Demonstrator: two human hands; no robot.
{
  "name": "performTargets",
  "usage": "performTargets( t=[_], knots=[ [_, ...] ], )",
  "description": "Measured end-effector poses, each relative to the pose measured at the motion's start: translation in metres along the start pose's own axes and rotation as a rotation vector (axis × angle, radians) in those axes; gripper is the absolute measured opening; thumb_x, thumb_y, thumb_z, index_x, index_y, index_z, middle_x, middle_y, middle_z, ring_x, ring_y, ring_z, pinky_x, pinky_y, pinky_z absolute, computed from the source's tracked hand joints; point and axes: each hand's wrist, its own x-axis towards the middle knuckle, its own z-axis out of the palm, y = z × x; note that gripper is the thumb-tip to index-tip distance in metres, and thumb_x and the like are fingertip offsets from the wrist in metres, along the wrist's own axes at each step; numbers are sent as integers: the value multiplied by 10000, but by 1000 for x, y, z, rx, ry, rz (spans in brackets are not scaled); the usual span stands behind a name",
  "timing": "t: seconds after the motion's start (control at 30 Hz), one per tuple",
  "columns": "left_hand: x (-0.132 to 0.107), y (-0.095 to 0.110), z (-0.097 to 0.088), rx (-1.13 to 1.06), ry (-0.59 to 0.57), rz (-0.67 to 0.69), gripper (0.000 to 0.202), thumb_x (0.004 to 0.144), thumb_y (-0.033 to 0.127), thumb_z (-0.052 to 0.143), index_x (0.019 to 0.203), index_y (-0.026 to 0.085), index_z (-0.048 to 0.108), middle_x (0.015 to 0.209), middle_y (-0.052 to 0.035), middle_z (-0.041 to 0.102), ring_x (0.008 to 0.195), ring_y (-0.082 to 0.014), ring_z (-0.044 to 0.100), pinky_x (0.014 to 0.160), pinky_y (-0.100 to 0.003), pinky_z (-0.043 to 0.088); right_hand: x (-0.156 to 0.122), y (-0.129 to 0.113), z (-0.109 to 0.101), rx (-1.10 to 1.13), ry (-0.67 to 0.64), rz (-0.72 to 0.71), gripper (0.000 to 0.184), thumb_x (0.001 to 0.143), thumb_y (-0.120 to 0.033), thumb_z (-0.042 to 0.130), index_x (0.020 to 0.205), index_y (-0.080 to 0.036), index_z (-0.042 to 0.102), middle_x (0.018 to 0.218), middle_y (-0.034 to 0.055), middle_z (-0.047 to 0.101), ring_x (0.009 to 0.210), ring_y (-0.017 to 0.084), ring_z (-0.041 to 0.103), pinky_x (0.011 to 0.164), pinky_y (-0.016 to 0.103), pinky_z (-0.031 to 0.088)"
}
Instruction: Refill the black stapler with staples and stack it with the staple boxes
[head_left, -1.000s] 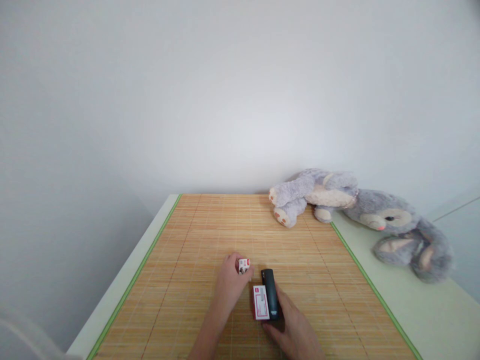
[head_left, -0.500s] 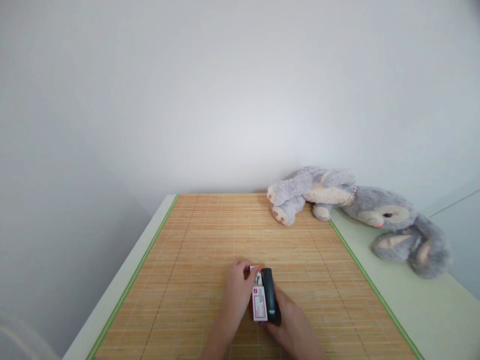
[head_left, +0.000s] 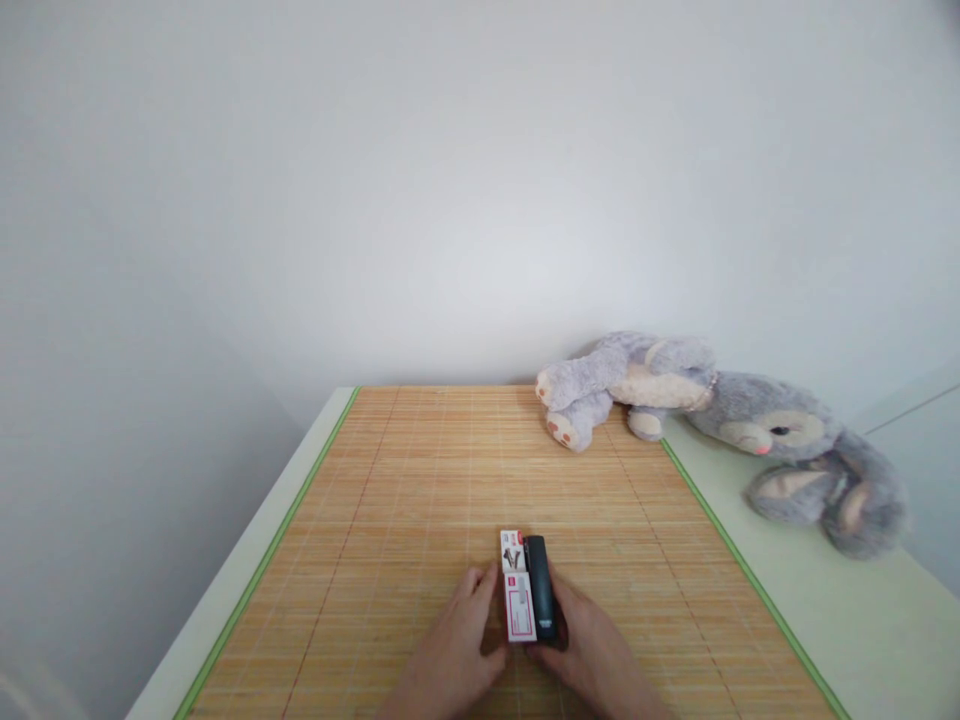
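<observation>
A black stapler [head_left: 540, 588] lies lengthwise on the mat, against the right side of two small boxes. The nearer is a white box with a pink border [head_left: 520, 608]; touching its far end is a smaller white-and-red box [head_left: 512, 550] with a dark clip-like picture on top. My left hand [head_left: 457, 635] cups the left side of the boxes, fingers by the spot where they meet and thumb at the near corner. Along the stapler's right side curves my right hand [head_left: 592, 640], thumb at its near end. Some fingertips of both hands are hidden.
A bamboo mat [head_left: 420, 470] with green edging covers most of the pale table [head_left: 840, 590]. At the back right lies a grey plush rabbit [head_left: 660, 385], partly on the mat. A white wall [head_left: 480, 200] rises behind the table.
My left hand has let go of the smaller white-and-red box and come back toward me, to the left side of the pink-bordered box. My right hand stays at the stapler.
</observation>
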Motion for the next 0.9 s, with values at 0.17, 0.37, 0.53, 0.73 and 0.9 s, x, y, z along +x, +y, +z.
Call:
performTargets(
  t=[0.17, 0.37, 0.53, 0.73, 0.9],
  knots=[
    [9, 3, 10, -50, 5, 69, 931, 739, 125, 594, 1614, 333, 354, 1568, -79, 514, 1420, -313, 505, 1210, -468, 415, 3, -6, -1, -29, -17, -9, 797, 715, -153, 649, 1495, -260, 526, 1270, 84, 757, 1133, 298, 724, 976, 371, 541],
    [17, 9, 19, -53, 15, 89, 909, 709, 63, 555, 1570, 316, 411, 1533, -75, 530, 1408, -283, 505, 1219, -440, 402, 5, -2, -10, -81, 15, -20, 688, 753, -214, 668, 1434, -243, 579, 1244, 85, 755, 1119, 297, 719, 952, 360, 537],
    [44, 43, 51, -64, -14, 104, 859, 728, 62, 567, 1545, 286, 426, 1507, -99, 533, 1399, -292, 496, 1203, -432, 406, -3, 25, -53, -28, 10, 9, 655, 738, -248, 703, 1385, -239, 602, 1201, 71, 769, 1064, 294, 728, 900, 345, 549],
    [95, 98, 115, -62, -61, 151, 837, 757, 107, 618, 1560, 229, 414, 1514, -151, 531, 1361, -347, 513, 1190, -472, 406, -24, 69, -133, -13, 25, 99, 530, 714, -297, 727, 1237, -217, 689, 1025, 49, 797, 887, 282, 719, 787, 335, 549],
    [117, 127, 148, -67, -98, 213, 844, 778, 119, 628, 1580, 226, 390, 1564, -173, 489, 1384, -381, 485, 1213, -519, 360, -35, 83, -170, -58, 116, 220, 465, 632, -353, 786, 1073, -210, 745, 864, 41, 781, 786, 270, 686, 731, 335, 541]
  ],
)
